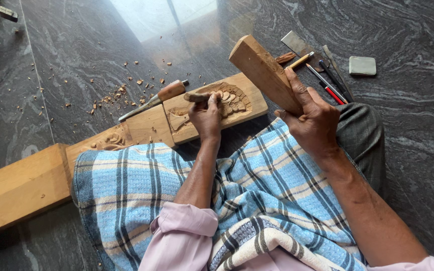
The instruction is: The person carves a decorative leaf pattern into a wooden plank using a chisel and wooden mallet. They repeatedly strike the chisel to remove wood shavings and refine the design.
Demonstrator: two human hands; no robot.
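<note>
My left hand (pixel 207 114) is closed around the wooden handle of a chisel (pixel 196 97), held against a carved wooden panel (pixel 242 103) with a raised leaf-like relief. My right hand (pixel 313 118) grips a long wooden block mallet (pixel 263 70), lifted at an angle above and to the right of the panel. The panel rests on a long timber beam (pixel 21 188) that runs toward the lower left. A blue checked cloth (pixel 141 185) covers my lap under both forearms.
A second chisel with a wooden handle (pixel 152 100) lies across the beam on the dark stone floor (pixel 76 45). Wood chips (pixel 119 93) are scattered to the left. At the upper right lie a flat metal blade (pixel 297 42), several pencils and thin tools (pixel 330 80) and a grey sharpening stone (pixel 362 65).
</note>
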